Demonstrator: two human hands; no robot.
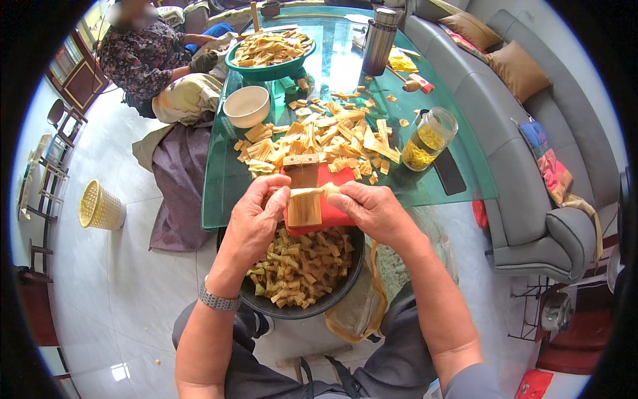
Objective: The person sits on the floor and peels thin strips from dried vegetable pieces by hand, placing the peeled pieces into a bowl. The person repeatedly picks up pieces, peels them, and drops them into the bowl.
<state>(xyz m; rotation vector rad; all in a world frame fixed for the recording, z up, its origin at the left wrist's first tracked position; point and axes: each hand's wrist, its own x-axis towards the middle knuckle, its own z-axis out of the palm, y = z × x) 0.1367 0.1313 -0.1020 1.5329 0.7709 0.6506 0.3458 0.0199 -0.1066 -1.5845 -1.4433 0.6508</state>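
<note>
A pale yellow, fibrous dried strip (306, 191) is stretched between my hands, with a bunched, knot-like lump at its right end. My left hand (258, 207) pinches the left end, and the fingers of my right hand (373, 207) grip beside the lump. Just below the strip is a wooden block (305, 213) with a raised crosspiece at its far end, lying over a red cloth (339, 177) at the table edge. Under my wrists a black basin (294, 314) holds many knotted strip pieces (301, 272). Loose flat strips (344, 130) are spread beyond the block.
On the glass table (214, 199) stand a white bowl (246, 106), a green basin of strips (271, 74), a steel flask (380, 45), a glass jar (429, 139) and a phone (450, 172). Another person (142, 60) sits far left. A grey sofa (478, 124) flanks the right.
</note>
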